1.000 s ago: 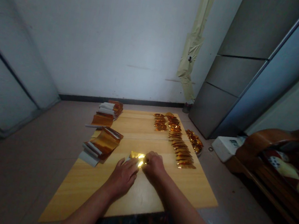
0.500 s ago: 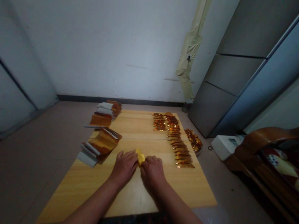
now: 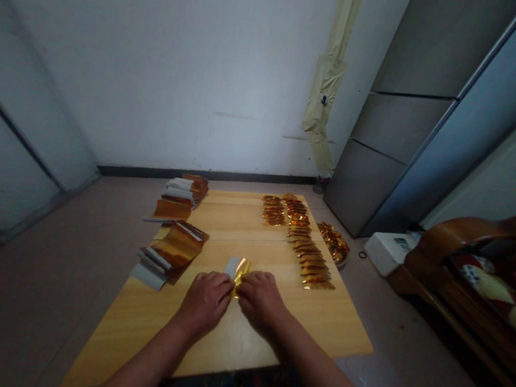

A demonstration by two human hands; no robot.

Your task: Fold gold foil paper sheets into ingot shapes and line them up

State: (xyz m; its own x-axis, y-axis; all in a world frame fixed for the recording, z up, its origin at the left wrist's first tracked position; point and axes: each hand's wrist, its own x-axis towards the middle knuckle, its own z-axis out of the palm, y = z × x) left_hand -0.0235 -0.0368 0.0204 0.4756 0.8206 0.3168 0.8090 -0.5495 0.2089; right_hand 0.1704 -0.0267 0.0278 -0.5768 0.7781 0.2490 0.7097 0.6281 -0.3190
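Head view: L hand (image 3: 204,303) and R hand (image 3: 260,301) curling nearly shut, pinching gold foil strip (image 3: 240,278) between them above counter (image 3: 214,367), long axis running fwd from body. R hand nearest folded foil row (image 3: 310,252). Vs earlier frame, silver backing (image 3: 231,267) now showing past fingertips.

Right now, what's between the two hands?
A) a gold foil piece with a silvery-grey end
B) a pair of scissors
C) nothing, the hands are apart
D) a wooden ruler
A: the gold foil piece is held between the left hand and the right hand, with its silvery-grey end showing beyond the fingers.
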